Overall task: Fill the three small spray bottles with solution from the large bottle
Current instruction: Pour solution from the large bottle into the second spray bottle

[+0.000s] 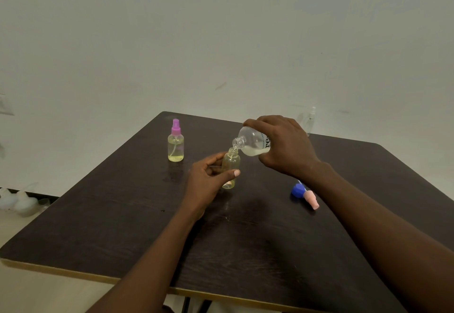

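Pale yellow tints the small open bottle, which stands near the middle of the dark table, with the left hand curled round its body to steady it. The right hand grasps the large bottle, tipped so its neck meets the small bottle's mouth, with only a shallow pool of liquid left inside. How full the small bottle is cannot be told. To the left, well apart, a pink-capped spray bottle stands upright and looks filled, so one bottle seems done and this is the second. A clear spray bottle at the far edge looks empty and probably remains. A blue cap and a pink spray head lie beside the right forearm, still to be refitted.
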